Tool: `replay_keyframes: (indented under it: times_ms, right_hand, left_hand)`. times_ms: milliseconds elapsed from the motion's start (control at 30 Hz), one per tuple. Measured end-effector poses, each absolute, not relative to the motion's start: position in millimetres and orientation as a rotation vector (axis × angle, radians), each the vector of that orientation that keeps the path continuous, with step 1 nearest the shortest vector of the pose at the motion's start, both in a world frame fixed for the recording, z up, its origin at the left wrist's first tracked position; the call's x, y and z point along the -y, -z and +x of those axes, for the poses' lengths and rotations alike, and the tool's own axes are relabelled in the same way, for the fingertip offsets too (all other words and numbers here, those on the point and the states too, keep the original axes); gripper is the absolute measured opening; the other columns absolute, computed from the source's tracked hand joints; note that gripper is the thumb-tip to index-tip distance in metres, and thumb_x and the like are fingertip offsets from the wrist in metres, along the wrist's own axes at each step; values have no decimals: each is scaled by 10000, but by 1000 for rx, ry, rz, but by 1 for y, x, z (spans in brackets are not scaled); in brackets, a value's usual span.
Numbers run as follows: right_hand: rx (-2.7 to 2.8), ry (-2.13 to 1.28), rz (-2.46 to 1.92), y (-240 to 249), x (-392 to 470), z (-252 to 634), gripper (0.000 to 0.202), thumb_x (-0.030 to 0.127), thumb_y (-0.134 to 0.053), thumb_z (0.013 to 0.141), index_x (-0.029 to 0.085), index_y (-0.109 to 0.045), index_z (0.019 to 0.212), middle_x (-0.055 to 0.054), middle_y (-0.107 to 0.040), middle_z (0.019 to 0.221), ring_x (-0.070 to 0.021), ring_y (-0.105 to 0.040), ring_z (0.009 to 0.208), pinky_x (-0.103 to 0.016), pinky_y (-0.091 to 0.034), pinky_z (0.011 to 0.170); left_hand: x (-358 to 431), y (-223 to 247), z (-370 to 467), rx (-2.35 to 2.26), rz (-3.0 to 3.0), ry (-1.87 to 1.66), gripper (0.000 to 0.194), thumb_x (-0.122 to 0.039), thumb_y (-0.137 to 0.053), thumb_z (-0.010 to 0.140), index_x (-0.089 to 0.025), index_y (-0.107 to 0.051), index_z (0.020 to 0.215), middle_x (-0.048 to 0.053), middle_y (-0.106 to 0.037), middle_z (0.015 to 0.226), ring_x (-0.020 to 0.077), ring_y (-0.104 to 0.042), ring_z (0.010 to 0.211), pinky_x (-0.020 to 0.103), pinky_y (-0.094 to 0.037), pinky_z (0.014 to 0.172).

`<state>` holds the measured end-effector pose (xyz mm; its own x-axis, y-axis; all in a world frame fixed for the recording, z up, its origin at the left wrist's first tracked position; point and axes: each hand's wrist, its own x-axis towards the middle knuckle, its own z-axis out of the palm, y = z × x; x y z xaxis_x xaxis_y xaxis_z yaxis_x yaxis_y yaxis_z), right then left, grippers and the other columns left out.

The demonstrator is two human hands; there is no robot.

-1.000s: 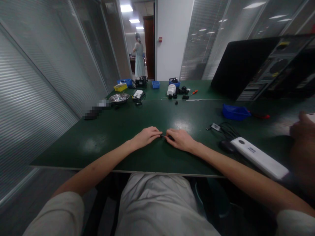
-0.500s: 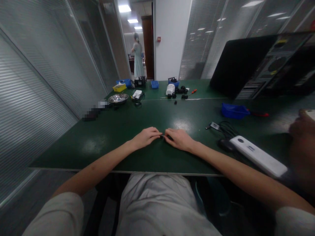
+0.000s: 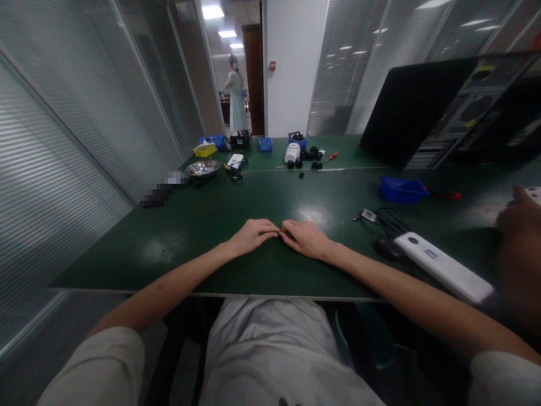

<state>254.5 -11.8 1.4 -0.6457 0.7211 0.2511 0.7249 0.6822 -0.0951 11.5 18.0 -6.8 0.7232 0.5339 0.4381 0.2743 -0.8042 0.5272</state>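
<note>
Over the near middle of the green table (image 3: 236, 197), my left hand (image 3: 255, 234) and my right hand (image 3: 307, 239) meet at their fingertips. Both are closed in a pinch. A tiny dark piece (image 3: 279, 234) shows between the fingertips, too small and too covered to name. To the right of my right hand lie a white bar-shaped device (image 3: 443, 266), a black mouse-like object (image 3: 386, 248) and dark cables (image 3: 386, 217).
A blue tray (image 3: 403, 190) stands to the right. Farther back are a metal bowl (image 3: 203, 168), a yellow tray (image 3: 205, 150), a white device (image 3: 292, 153) and an orange-handled screwdriver (image 3: 333, 155). Another person's hand (image 3: 522, 214) is at the right edge; a computer case (image 3: 443, 113) stands behind.
My fingertips have drawn slightly closer together, covering more of the small dark piece. The other person's hand at the right has shifted slightly.
</note>
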Motion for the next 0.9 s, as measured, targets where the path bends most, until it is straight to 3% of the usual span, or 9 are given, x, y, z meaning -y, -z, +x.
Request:
replay_keyframes:
  times_ms: [400,600,900]
  right_hand:
    - [2644,37,-1147,-5,12,255,263,409,-398,1073,213,-573,1048,-63,-676,961,-163,-582,693,-296,-277,617]
    - [2635,34,-1128,-4,11,255,268,411,-399,1074,210,-574,1041,-54,-667,935,-159,-575,702,-287,-290,632]
    - [2484,-120,-1078,-2,9,262,243,408,-436,1062,219,-587,1032,-41,-666,959,-159,-588,759,-281,-342,673]
  left_hand:
    - [-30,5,4,-848,2382,-923,238,-336,-639,998,-171,-809,1023,93,-736,1035,193,-694,908,296,-535,827]
    - [-42,10,4,-899,2569,-843,177,-272,-654,985,-167,-797,975,80,-728,983,203,-674,938,323,-522,877]
    - [-20,0,0,-815,2562,-884,259,-222,-520,1038,-185,-744,1161,97,-705,1147,226,-631,1087,387,-491,991]
